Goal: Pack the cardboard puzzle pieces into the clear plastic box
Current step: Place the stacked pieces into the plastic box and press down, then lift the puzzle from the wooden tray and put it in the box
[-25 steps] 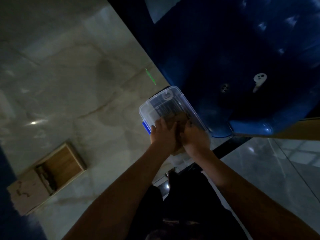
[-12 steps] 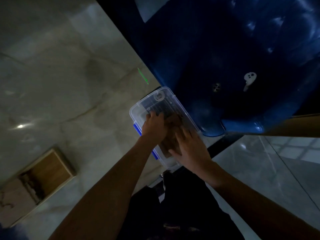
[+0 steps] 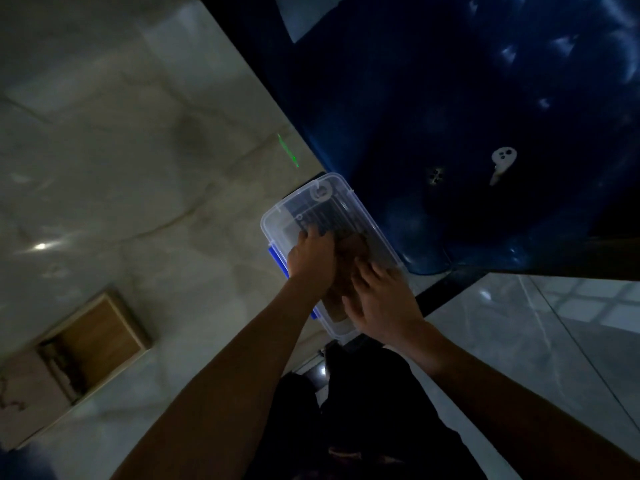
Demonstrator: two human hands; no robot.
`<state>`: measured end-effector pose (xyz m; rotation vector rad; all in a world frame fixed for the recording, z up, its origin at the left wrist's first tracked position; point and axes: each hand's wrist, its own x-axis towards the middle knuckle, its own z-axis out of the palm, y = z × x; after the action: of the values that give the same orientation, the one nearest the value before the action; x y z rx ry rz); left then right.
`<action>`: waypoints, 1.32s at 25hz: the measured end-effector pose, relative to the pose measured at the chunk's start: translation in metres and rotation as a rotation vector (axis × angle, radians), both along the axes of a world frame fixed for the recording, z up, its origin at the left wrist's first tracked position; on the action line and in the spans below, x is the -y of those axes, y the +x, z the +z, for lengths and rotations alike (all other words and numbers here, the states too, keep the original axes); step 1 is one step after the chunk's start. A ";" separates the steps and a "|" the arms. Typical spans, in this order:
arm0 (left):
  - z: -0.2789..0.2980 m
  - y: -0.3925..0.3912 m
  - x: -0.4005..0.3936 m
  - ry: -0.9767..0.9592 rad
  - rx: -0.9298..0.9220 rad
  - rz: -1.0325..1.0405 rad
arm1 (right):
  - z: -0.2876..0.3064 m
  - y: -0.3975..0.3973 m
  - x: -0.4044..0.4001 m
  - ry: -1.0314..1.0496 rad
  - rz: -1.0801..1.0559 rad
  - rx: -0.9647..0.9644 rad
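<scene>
On the pale marble-patterned tabletop point(image 3: 145, 161), near its right edge, stands one clear rectangular plastic box point(image 3: 341, 199) with rounded corners; one blue latch point(image 3: 277, 261) shows on its left long side. Beyond the box lies one large dark blue glossy object point(image 3: 485, 98), and the box's far corner sits just beside it.

Two bare hands are inside or over the box. The left hand point(image 3: 311, 258) lies palm down with fingers extended and close together, pressing flat into the box's middle; it is clamped on nothing that can be seen. The right hand point(image 3: 381, 299) lies palm down over the near end of the box, fingers spread apart, resting on the contents rather than closed around them.

Brown cardboard puzzle pieces point(image 3: 353, 251) appear as one dim brown mass inside the box, between and beneath the two hands; the light is too low to count single pieces. The mass touches the fingers of both hands and reaches the box's near end under the right palm.

At the lower left of the table sits one shallow wooden tray point(image 3: 100, 334) with a pale frame, well apart from the box. One flat beige cardboard sheet point(image 3: 24, 389) lies against its left side, and a dark jagged strip between them cannot be made out.
</scene>
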<state>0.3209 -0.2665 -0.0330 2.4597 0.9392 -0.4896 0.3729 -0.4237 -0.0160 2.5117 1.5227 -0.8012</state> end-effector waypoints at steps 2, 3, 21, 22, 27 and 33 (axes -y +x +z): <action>0.001 0.001 -0.001 0.021 -0.017 0.012 | 0.002 0.000 -0.002 -0.020 0.011 -0.001; 0.002 0.001 0.000 0.033 -0.023 0.015 | 0.003 -0.001 -0.003 -0.023 0.010 0.002; 0.078 -0.160 0.007 0.202 -0.024 0.174 | 0.054 -0.039 -0.041 0.288 -0.196 -0.097; 0.078 -0.179 0.004 0.216 -0.061 0.222 | 0.058 -0.049 -0.050 0.302 -0.148 -0.077; 0.080 -0.270 -0.003 0.211 -0.161 0.493 | 0.058 -0.104 -0.094 0.215 0.093 -0.113; 0.077 -0.367 -0.020 0.189 -0.167 0.724 | 0.053 -0.196 -0.140 0.195 0.247 -0.173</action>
<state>-0.0458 -0.2466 0.0441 2.0370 1.9005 -0.3563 0.1770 -0.2835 0.0372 2.3633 2.0101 -0.8896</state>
